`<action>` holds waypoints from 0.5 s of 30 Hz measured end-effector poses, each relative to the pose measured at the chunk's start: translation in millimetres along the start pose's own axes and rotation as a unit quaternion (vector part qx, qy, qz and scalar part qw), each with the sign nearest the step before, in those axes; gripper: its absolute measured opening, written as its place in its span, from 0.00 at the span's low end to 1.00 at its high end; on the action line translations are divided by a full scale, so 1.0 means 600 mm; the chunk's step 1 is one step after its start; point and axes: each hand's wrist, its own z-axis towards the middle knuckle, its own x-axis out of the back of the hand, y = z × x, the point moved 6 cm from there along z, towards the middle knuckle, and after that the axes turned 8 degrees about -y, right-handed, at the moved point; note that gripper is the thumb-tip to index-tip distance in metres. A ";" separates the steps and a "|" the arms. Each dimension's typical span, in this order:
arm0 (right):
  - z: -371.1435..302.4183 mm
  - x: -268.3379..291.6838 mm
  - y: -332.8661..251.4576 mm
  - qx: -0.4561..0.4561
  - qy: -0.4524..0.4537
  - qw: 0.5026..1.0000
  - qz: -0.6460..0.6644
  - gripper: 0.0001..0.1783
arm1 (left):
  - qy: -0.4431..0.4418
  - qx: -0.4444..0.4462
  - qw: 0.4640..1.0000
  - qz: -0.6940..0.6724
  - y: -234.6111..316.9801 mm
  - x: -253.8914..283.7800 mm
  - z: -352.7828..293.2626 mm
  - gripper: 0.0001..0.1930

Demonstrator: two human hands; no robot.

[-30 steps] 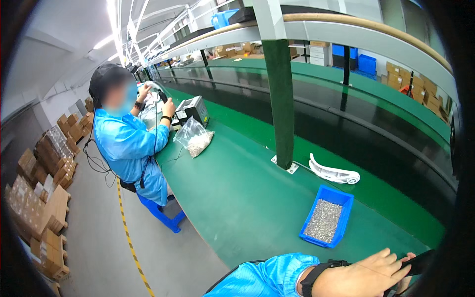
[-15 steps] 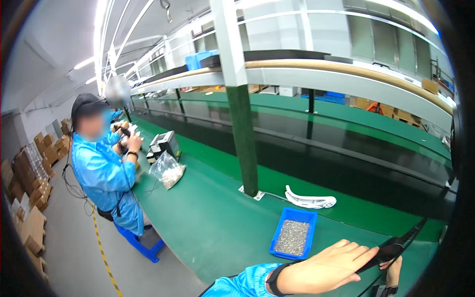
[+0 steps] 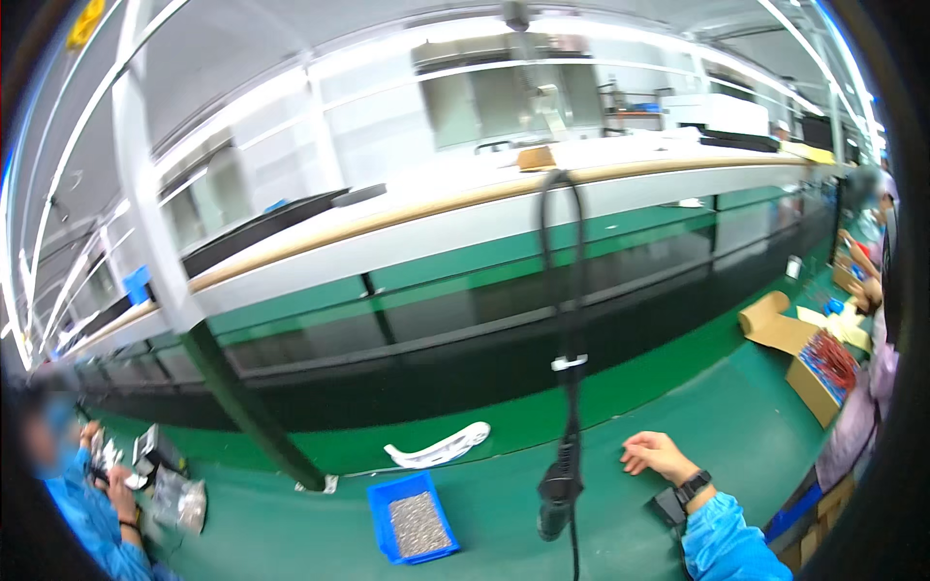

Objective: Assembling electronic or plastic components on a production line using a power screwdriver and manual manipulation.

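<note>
A black electric screwdriver hangs upright on a black cord over the green bench, with no hand on it. To its right, my right hand, with a black watch on the wrist, hovers low over the bench. Its fingers are loosely bent and apart, holding nothing. A small black box lies by that wrist, partly hidden by it. My left hand is out of view. Left of the screwdriver sits a blue tray of small metal parts, with a white curved plastic piece behind it.
A slanting post rises at the left; a dark conveyor belt runs behind the bench. Far left, a co-worker in blue sits near a clear bag. At right, an open carton holds reddish parts, near other people.
The view has swung right. My left hand, which was at the screwdriver, has left the view. The screwdriver now hangs free, and my right hand is apart from it.
</note>
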 end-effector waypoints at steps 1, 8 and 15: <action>-0.008 0.007 0.000 0.003 0.026 1.000 0.006 0.11 | -0.018 -0.019 1.000 -0.008 0.000 0.006 0.007 0.11; -0.013 -0.004 -0.008 -0.002 0.009 1.000 -0.002 0.10 | -0.067 -0.058 0.996 0.001 0.009 0.017 0.028 0.11; -0.005 -0.001 -0.003 -0.003 0.002 1.000 -0.009 0.11 | -0.079 -0.067 0.994 0.023 0.007 0.022 0.035 0.11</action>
